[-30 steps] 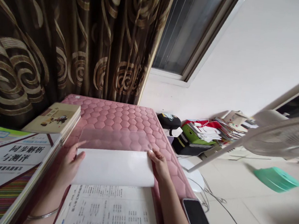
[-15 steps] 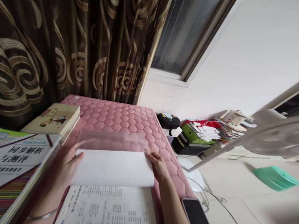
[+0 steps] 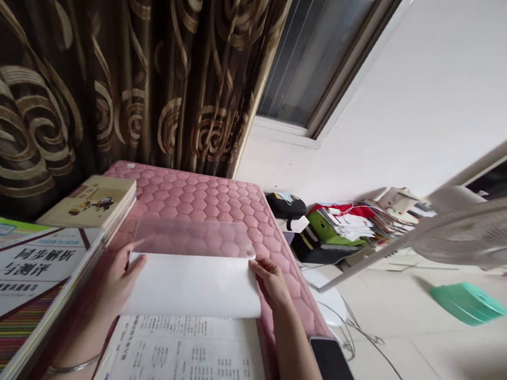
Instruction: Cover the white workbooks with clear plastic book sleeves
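okay, my left hand (image 3: pixel 119 280) sits at the left edge of a white backing sheet (image 3: pixel 193 286), forearm rising from the bottom of the view, with a thin bracelet (image 3: pixel 74 369) on the wrist. my right hand (image 3: pixel 273 284) comes in from the lower right, forearm slanting inward, and its fingers (image 3: pixel 260 267) lie close together on the sheet's upper right corner. the left fingers (image 3: pixel 135 257) curl narrowly at the sheet's edge. i can't tell how firmly either hand is gripping. a clear plastic film (image 3: pixel 194 238) runs out from the sheet's far edge and lies over a pink quilted mattress (image 3: pixel 199 193). a printed paper (image 3: pixel 185 358) lies just below the sheet. a stack of books (image 3: pixel 8 285) sits beside my left hand, and a black phone (image 3: pixel 336 374) lies just beside my right forearm.
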`<action>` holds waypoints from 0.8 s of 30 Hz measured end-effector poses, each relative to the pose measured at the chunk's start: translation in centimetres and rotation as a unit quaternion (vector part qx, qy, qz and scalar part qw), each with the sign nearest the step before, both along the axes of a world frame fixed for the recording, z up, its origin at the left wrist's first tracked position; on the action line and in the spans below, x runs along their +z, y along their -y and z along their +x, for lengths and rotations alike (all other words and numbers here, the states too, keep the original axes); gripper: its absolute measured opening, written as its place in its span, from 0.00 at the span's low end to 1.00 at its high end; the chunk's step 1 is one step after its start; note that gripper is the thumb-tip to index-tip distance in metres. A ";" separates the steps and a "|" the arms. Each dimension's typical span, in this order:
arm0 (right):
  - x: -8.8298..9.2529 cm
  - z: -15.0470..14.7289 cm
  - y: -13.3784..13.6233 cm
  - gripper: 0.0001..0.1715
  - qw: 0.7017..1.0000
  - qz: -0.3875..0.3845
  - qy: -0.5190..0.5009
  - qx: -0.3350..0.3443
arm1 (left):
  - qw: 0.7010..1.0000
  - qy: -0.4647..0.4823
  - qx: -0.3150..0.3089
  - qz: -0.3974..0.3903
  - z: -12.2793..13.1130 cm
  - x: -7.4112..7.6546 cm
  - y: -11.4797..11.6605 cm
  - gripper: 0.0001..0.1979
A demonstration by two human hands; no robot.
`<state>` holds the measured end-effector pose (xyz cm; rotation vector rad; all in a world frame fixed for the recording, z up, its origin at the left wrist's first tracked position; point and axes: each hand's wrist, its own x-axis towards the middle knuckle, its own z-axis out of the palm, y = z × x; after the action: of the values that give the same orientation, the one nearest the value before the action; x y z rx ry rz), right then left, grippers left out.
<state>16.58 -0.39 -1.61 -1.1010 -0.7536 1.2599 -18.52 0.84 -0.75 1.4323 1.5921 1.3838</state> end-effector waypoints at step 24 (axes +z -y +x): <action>2.4 0.2 1.0 0.25 0.990 0.050 0.130 0.022 | 1.000 -0.031 0.001 -0.004 0.0 -0.3 -0.2 0.26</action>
<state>16.73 -1.44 0.82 -1.1855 -1.0309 1.1135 -18.51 1.08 -1.01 1.4814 1.6375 1.3443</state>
